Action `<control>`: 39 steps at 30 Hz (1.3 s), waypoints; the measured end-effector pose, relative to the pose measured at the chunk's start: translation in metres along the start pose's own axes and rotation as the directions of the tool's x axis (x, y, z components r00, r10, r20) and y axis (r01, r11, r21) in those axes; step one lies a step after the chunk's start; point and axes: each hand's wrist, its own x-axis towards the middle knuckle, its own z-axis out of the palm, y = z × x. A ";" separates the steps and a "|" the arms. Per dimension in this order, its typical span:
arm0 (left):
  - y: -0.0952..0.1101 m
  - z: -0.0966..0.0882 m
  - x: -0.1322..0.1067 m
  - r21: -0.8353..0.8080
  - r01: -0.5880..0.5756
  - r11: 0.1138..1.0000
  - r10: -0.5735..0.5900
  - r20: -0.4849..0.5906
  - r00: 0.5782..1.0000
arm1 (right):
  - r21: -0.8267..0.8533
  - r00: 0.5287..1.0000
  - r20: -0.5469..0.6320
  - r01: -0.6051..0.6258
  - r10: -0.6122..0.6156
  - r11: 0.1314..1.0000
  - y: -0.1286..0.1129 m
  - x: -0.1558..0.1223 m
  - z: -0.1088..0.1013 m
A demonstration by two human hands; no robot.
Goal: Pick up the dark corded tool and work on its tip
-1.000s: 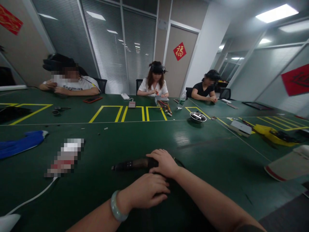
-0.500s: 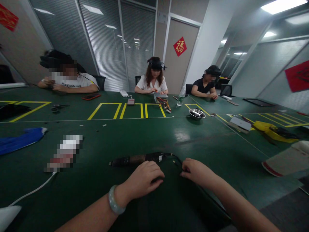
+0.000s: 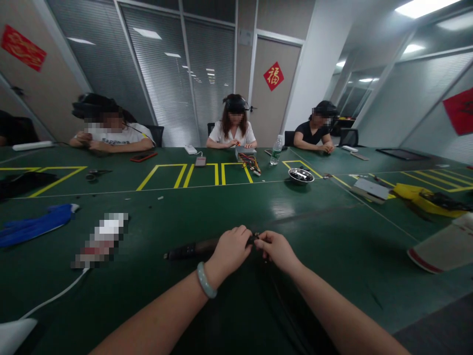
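Note:
A dark, rod-shaped tool [image 3: 188, 250] with a black cable lies on the green table [image 3: 318, 231] just in front of me. My left hand [image 3: 231, 250], with a pale green bangle on its wrist, is closed over the tool's right end. Right beside it, my right hand [image 3: 278, 250] is pinched shut on the thin cable end, which is too small to see clearly. The two hands nearly touch.
A blurred white-and-red item [image 3: 100, 239] and a white cord [image 3: 51, 298] lie at left, a blue cloth [image 3: 35, 226] farther left. A metal bowl [image 3: 301, 175], water bottle [image 3: 275, 150] and yellow object [image 3: 424, 196] sit beyond. Three people work across the table.
My left hand has moved up onto the tool's right end, and my right hand has come in from the right to meet it. Earlier the right hand lay over the tool.

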 end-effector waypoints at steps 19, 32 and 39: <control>-0.005 0.009 0.012 -0.019 0.040 0.999 -0.040 -0.006 0.999 | -0.667 0.904 -0.081 0.264 -0.421 0.696 0.011 0.013 -0.023; -0.008 0.008 0.009 -0.033 0.027 0.999 -0.027 -0.020 0.999 | -0.707 0.890 0.064 0.359 -0.451 0.608 0.012 0.012 -0.017; -0.009 0.009 0.009 -0.028 0.011 1.000 -0.012 -0.036 0.999 | -0.685 0.889 0.037 0.355 -0.456 0.636 0.012 0.012 -0.011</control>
